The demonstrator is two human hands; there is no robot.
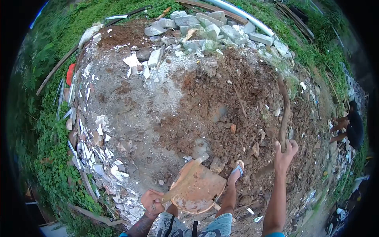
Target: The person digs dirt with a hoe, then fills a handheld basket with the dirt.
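My left hand (152, 201) is closed round the end of a yellowish wooden handle (181, 185), which slants up to the right across a rusty, dirt-coated pan (201, 185). Near the handle's far end is a pale grey piece (201, 152); whether they are joined is unclear. The pan lies on the ground by my feet. On the right, my right hand (285, 152) touches the lower end of a long brown root or stick (283, 106), fingers curled round it. Loose brown soil (209, 102) spreads ahead, with a reddish stone (233, 128) on it.
Concrete blocks (209, 25) and a white pipe (244, 14) line the far edge. Broken white tiles (90, 158) lie left, beside green plants (51, 158). A person in dark clothing (354, 126) bends at the far right. My sandalled foot (237, 172) stands beside the pan.
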